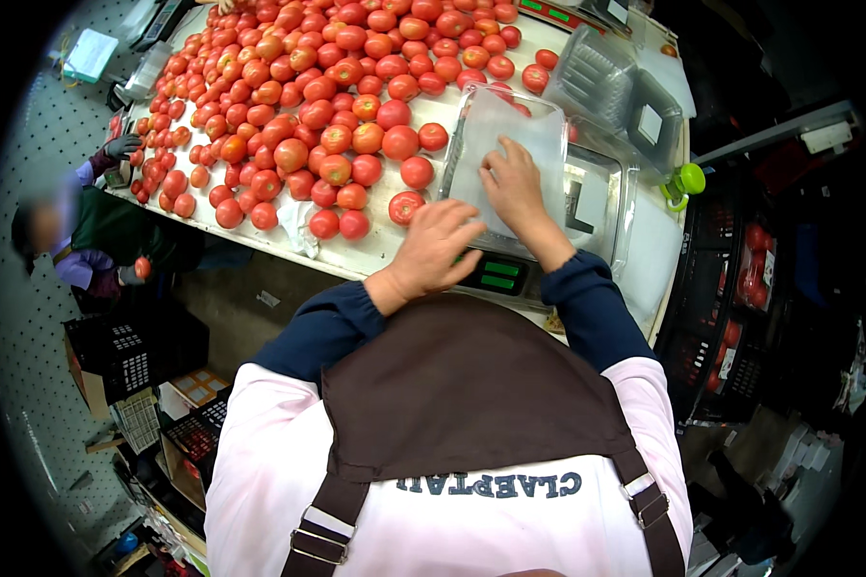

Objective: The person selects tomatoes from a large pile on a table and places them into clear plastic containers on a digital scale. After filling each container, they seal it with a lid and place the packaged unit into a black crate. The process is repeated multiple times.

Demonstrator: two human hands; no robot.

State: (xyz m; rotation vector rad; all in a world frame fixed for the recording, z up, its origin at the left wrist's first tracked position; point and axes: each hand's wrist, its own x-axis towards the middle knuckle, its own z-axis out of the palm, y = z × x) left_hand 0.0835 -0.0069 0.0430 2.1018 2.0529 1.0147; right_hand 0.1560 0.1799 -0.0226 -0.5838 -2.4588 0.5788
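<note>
A worker in a dark brown apron (471,385) and navy sleeves leans in at a white surface (370,252) crowded with tomatoes. Nearest the apron, a digital scale (498,277) shows green-lit readouts. Just beside it, the left hand (428,252) is open, fingers spread and slightly blurred, near a single tomato (406,207); whether it touches the tray's edge cannot be told. The right hand (516,188) is also open, fingers loosely bent over a white liner sheet (539,135) lying in a clear plastic tray (459,130); whether the fingertips press on it is unclear. The tray sits at the scale, in front of the worker.

To the right lies another clear plastic piece (628,207), tray or lid, with a lime-green object (688,180) near the surface's edge. Beyond it stand clear plastic containers (592,77). Black crates (702,337) with bagged tomatoes line the right side.

Farther across, loose red tomatoes (292,154) are heaped over the left and middle. At far left, a co-worker (125,226) in dark gloves holds one tomato (142,267) below the surface's edge; at the top, part of another hand (226,5) reaches in.
</note>
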